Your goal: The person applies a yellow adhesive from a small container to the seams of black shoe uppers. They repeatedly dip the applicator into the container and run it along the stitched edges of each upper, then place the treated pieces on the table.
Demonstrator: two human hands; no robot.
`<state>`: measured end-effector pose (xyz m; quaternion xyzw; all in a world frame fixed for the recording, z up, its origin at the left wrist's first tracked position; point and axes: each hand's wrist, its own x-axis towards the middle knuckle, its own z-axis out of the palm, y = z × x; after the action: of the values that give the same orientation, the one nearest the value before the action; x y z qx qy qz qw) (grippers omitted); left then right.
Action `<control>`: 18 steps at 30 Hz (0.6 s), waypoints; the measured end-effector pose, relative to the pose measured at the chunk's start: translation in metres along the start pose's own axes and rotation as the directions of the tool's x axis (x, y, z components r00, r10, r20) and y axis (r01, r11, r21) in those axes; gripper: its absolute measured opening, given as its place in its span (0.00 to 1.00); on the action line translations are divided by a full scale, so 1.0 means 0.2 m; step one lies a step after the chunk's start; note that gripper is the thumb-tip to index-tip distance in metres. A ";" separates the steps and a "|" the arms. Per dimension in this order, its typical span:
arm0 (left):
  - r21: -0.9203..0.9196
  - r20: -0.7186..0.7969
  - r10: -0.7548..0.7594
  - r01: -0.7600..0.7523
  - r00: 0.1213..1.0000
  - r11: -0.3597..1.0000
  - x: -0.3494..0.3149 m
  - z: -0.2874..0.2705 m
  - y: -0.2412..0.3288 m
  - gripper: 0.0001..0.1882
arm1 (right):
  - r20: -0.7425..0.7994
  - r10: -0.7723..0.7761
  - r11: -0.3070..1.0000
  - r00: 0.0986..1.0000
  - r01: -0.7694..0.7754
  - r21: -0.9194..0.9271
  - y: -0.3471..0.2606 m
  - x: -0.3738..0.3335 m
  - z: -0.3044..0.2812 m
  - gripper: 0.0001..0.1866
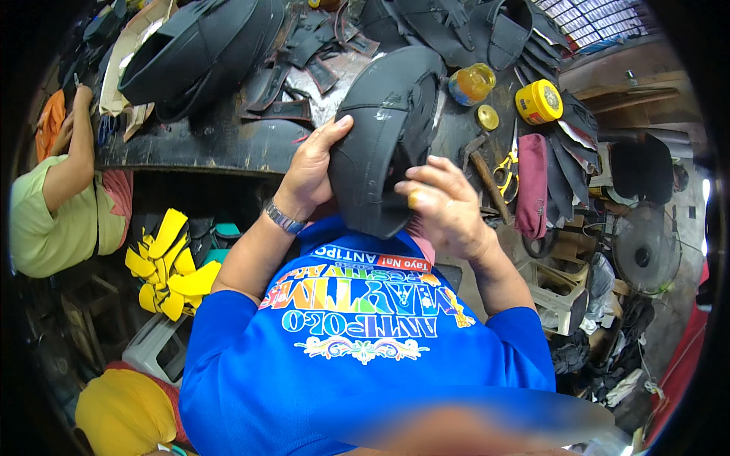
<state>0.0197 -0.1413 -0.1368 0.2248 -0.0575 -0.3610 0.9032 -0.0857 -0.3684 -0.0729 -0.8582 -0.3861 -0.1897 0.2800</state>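
Observation:
My left hand (313, 163) is closed on the side of a black stitched shoe upper (370, 137), with its thumb on the near face. The upper stands tilted at the table's front edge, in front of my chest. My right hand (442, 201) is beside its opening, fingers loosely bent and apart, with a yellowish smear on a fingertip. Past the upper stand an uncovered jar of amber paste (471, 83) and a round gold lid (487, 117). A hammer (490, 182) and yellow-handled scissors (507, 171) lie to the right.
More black uppers (205, 57) lie on the dark table (190, 153), among black strips (308, 45). A yellow tub (538, 102) and a maroon pouch (531, 186) are at right. Yellow cut pieces (171, 266) are lower left. Another person (68, 197) works at far left. A fan (646, 247) stands right.

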 end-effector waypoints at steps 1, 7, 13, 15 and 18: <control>-0.064 0.003 -0.040 0.040 0.999 0.997 0.01 0.00 0.00 0.21 | 0.075 0.007 1.000 0.997 -0.005 -0.022 -0.01 0.00 0.01 0.29; -0.236 -0.082 -0.150 0.127 0.985 0.963 0.07 0.12 0.04 0.28 | 0.117 -0.097 0.994 0.988 0.102 -0.044 -0.01 0.07 -0.02 0.27; 0.300 0.105 -0.048 0.014 0.993 0.954 0.04 0.07 0.19 0.36 | -0.126 0.133 0.978 0.983 -0.110 0.179 0.01 0.08 -0.31 0.40; 0.710 0.032 0.271 -0.212 0.962 0.672 -0.03 0.00 0.20 0.31 | -0.216 0.262 0.942 0.941 -0.200 0.271 -0.02 0.08 -0.41 0.51; 0.876 0.039 0.671 -0.349 0.740 0.334 -0.09 -0.11 0.20 0.15 | -0.484 0.462 0.863 0.743 -0.252 0.437 -0.01 0.12 -0.45 0.50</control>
<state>0.0374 -0.0965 -0.1368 0.6562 -0.1397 0.0650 0.7387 -0.0822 -0.4110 0.0101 -0.7563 -0.1359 -0.3103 0.5597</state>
